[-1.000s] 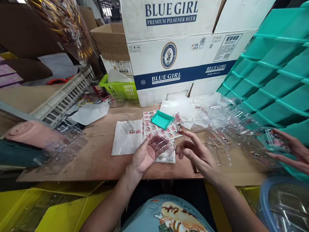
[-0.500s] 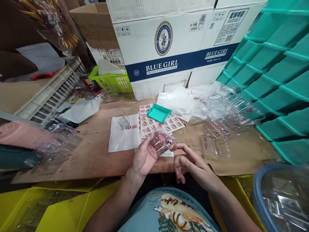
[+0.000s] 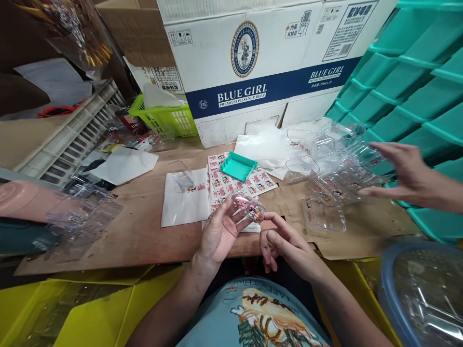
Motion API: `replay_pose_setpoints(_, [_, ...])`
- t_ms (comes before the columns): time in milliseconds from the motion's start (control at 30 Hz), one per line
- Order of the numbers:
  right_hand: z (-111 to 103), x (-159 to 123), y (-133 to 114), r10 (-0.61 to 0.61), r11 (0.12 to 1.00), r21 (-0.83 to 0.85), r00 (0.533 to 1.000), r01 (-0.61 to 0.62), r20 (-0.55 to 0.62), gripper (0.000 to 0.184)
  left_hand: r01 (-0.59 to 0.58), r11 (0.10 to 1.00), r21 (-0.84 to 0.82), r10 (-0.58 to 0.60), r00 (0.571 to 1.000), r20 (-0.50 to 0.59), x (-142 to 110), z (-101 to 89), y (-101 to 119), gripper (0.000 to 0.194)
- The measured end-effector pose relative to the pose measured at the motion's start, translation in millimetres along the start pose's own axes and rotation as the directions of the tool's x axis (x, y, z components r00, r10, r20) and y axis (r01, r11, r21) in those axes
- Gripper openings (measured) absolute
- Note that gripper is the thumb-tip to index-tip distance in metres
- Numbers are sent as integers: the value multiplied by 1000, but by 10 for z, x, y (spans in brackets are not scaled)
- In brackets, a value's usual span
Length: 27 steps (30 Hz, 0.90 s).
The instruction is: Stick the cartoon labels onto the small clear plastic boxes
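A clear plastic lid [image 3: 241, 208] with a pink-lettered cartoon sticker [image 3: 255, 212] on it rests in my left hand [image 3: 219, 231], thumb and fingers closed round its left side. The index fingertip of my right hand [image 3: 284, 243] touches the lid's right edge by the sticker; its other fingers are loosely curled, with nothing in them. Just beyond lies a teal tray [image 3: 238, 166] on printed sticker sheets [image 3: 265, 182]. Left of these, another clear lid [image 3: 183, 181] lies on white backing paper [image 3: 184, 207].
At right, another person's hand [image 3: 408, 176] reaches over several stickered clear lids [image 3: 338, 188]. Stacked teal trays [image 3: 415, 106] rise behind it. A blue-rimmed tub [image 3: 388, 289] stands front right. White beer cartons [image 3: 260, 108] and a green basket [image 3: 168, 120] line the back; clear plastic pieces [image 3: 87, 212] lie left.
The sticker, on my right fingertip a second ago, is now on the lid. The other person's hand left with a teal tray and is back without it. The view has tilted down.
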State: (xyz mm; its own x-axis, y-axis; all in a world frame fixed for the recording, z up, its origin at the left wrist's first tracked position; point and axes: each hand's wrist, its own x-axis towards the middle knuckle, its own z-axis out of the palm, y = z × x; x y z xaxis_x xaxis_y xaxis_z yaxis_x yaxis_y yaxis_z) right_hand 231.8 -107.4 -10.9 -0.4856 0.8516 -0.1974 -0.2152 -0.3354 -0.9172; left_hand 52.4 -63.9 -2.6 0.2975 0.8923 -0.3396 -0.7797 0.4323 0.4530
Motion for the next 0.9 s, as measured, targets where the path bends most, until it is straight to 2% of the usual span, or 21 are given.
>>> replay_pose_setpoints(300, [61,-6,-72,23,998,-58,998,-26,-53,38,-34,999,-5,34,998,-55,-7,7,-4,23])
replay_pose_setpoints(467, [118,-9,-111,29,995,-95,995,-38,-97,42,-49,998,33,51,996,-79,-13,11,-12,25])
replay_pose_setpoints(667, [146,7,-111,45,990,-129,990,-62,-132,42,-114,986,124,126,988,-93,2,11,-72,20])
replay_pose_setpoints(800, [189,-5,-148,45,973,-214,979,-88,-198,43,-159,976,147,173,981,-90,14,5,-112,18])
replay_pose_setpoints(900, [226,-6,-175,-2,950,-302,969,-75,-246,42,-196,968,157,215,970,-112,8,18,-141,16])
